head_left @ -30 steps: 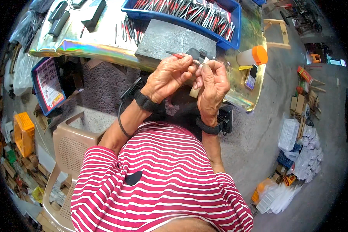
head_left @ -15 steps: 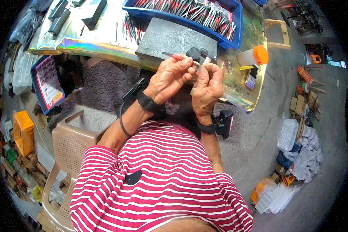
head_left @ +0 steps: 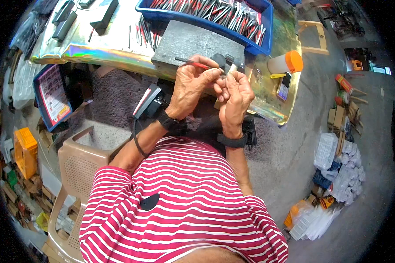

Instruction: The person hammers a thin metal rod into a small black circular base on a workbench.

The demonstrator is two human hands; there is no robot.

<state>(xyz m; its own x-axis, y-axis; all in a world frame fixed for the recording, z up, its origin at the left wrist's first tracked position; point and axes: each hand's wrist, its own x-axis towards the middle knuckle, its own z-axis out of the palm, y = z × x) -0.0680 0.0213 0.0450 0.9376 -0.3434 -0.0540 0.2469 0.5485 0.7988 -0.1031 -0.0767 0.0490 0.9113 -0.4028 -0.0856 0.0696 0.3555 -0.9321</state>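
Left hand (head_left: 189, 87) fingers curled, thumb and fingertips pinching red-and-black stick (head_left: 199, 65), which lies slantwise above near edge of grey block (head_left: 182, 40). Right hand (head_left: 236, 97) mostly closed, thumb and fingers pinching small pale piece (head_left: 232, 69) close to stick's right end; can't tell whether the two touch.
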